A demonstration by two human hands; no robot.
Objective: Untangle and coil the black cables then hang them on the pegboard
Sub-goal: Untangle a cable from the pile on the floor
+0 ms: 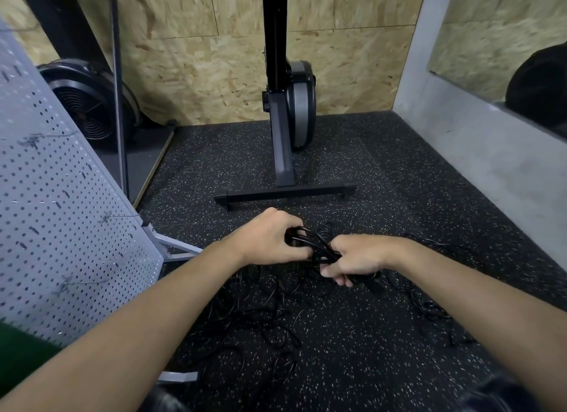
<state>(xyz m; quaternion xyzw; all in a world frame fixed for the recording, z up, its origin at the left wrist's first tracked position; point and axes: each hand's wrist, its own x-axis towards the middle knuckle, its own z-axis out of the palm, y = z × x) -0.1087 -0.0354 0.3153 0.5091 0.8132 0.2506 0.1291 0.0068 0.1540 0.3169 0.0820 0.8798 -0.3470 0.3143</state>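
A bundle of black cable [317, 247] stretches between my two hands above the speckled floor. My left hand [271, 238] grips one end of the bundle, fingers curled round its loops. My right hand [357, 258] holds the other end in a fist, with a strand trailing below it. More black cables [270, 313] lie tangled on the floor under my arms, and a further strand [432, 310] runs off to the right. The grey pegboard [61, 215] stands tilted at the left, with a few wire hooks on it.
An upright black rowing machine [290, 104] stands ahead, its foot bar [285, 193] just beyond my hands. A fan unit [89, 104] sits at the back left. A grey concrete wall [491, 159] bounds the right side. The pegboard's metal feet [175, 245] jut onto the floor.
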